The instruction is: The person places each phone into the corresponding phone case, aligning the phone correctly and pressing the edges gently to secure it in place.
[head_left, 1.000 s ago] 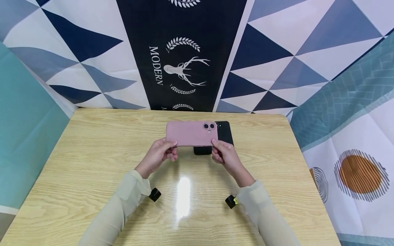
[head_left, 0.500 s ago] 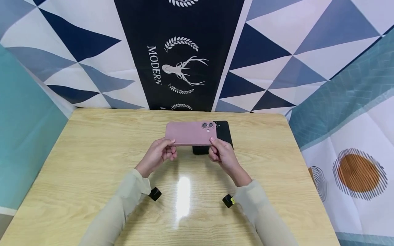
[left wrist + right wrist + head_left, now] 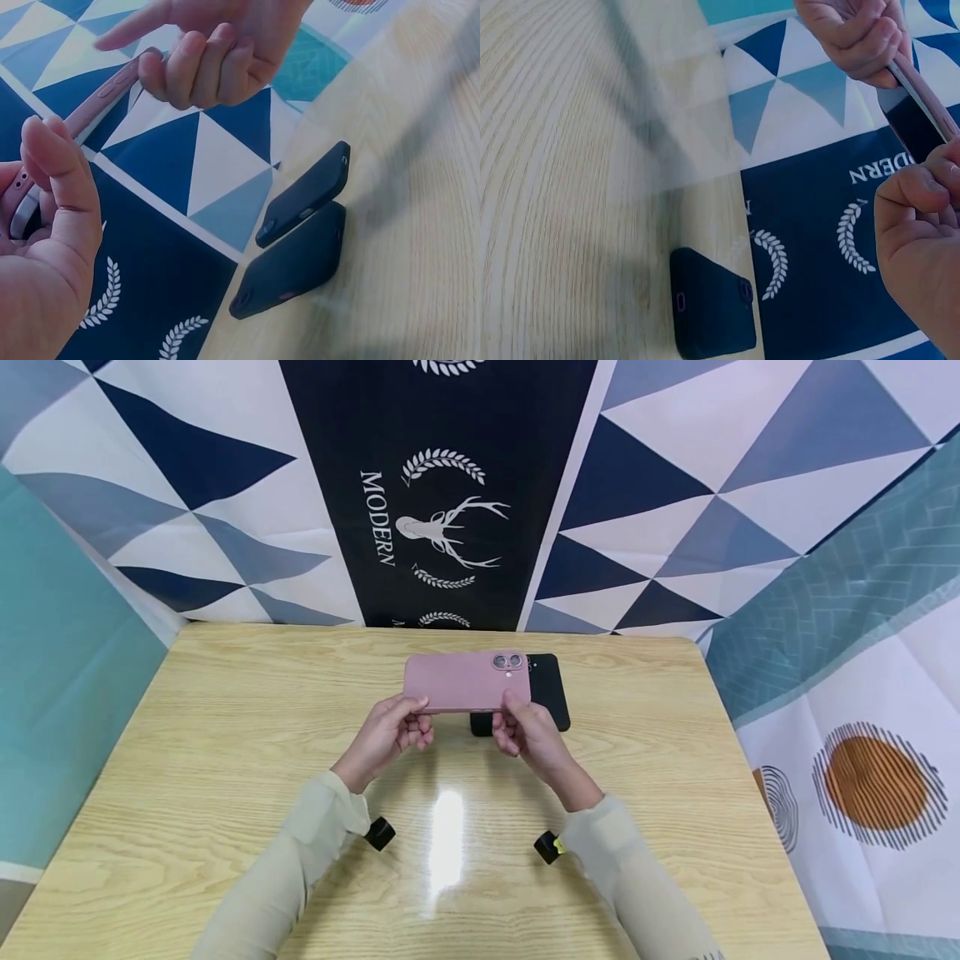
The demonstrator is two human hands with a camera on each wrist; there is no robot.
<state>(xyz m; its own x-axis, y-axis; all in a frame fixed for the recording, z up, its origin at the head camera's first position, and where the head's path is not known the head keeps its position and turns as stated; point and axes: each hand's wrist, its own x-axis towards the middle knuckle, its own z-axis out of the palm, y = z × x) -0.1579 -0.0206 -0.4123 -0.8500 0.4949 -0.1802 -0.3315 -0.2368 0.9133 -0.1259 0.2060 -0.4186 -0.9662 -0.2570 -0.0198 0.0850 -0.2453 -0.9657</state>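
A pink phone (image 3: pixel 461 681) is held sideways above the table, its back with two camera lenses toward the head camera. Its dark front (image 3: pixel 915 127) shows in the right wrist view. The left hand (image 3: pixel 382 735) pinches the phone's left end, thumb on the back and the other fingers curled beneath. At the lower right edge, the right hand (image 3: pixel 532 735) holds it with the thumb against the back and fingers curled underneath. Beneath and behind it, two black phones (image 3: pixel 289 259) lie side by side on the table, partly hidden by the pink phone in the head view.
The wooden table (image 3: pixel 247 760) ends at a wall cloth (image 3: pixel 450 410) with triangles and a deer print. Hanging cloths stand at left (image 3: pixel 67 652) and right (image 3: pixel 840 693). A small black block (image 3: pixel 380 833) sits at the left cuff, another black block (image 3: pixel 549 847) at the right.
The right hand has slid left along the phone's lower edge, its thumb moving inward from the corner. The left hand and the phone have barely moved.
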